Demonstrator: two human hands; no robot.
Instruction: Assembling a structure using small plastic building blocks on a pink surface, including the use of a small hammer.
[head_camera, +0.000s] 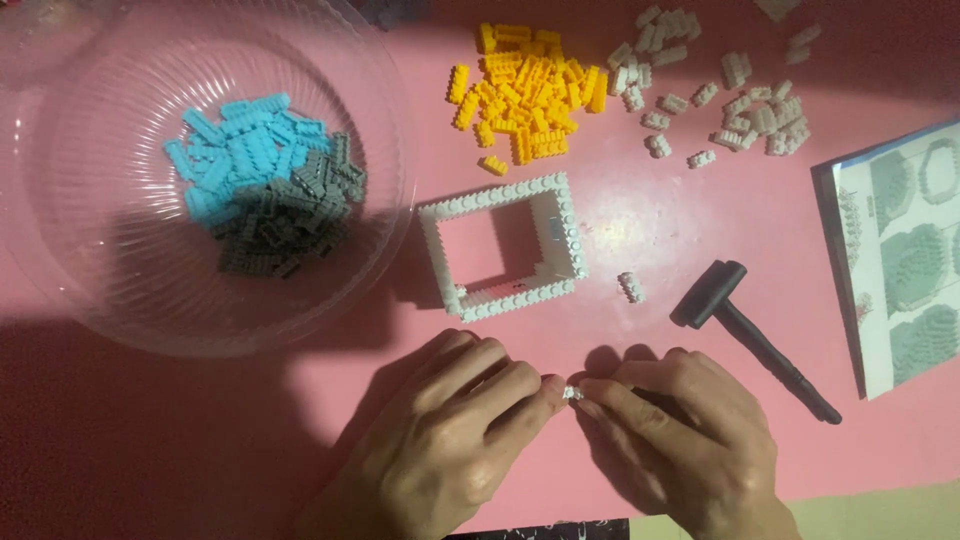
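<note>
My left hand (440, 440) and my right hand (680, 430) meet at the near edge of a pink table (150, 440), fingertips pinching a tiny white brick piece (572, 393) between them. Just beyond the hands stands a white rectangular frame of small bricks (505, 245), hollow in the middle. One loose white brick (631, 287) lies to the right of the frame.
A clear ribbed bowl (110, 290) at left holds blue bricks (240, 150) and grey bricks (290, 210). A yellow brick pile (525, 90) and scattered white bricks (740, 100) lie at the far side. A small black hammer (750, 335) and an instruction booklet (900, 260) are at right.
</note>
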